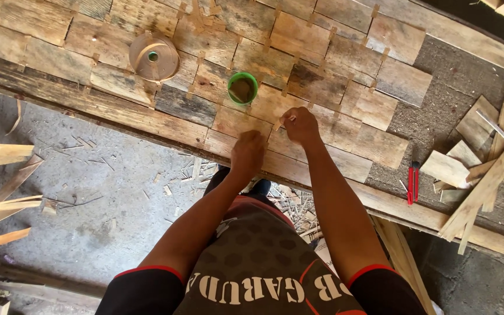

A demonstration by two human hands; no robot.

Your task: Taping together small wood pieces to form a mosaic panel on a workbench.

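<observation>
My left hand (pixel 247 153) is closed into a fist and rests on the wooden shingle panel (pixel 322 87) near its front edge. My right hand (pixel 300 125) pinches a small wood sliver (pixel 279 123) at a joint between two shingles, just right of the left hand. A green cup (pixel 242 88) with dark contents stands on the shingles just beyond both hands. A round wooden disc (pixel 153 56) lies farther left on the panel.
A red-handled tool (pixel 412 182) lies on the board at the right. Loose shingles and wood strips (pixel 485 157) are piled at far right. Wood slats (pixel 1 192) lie on the concrete floor at left, with chips scattered around.
</observation>
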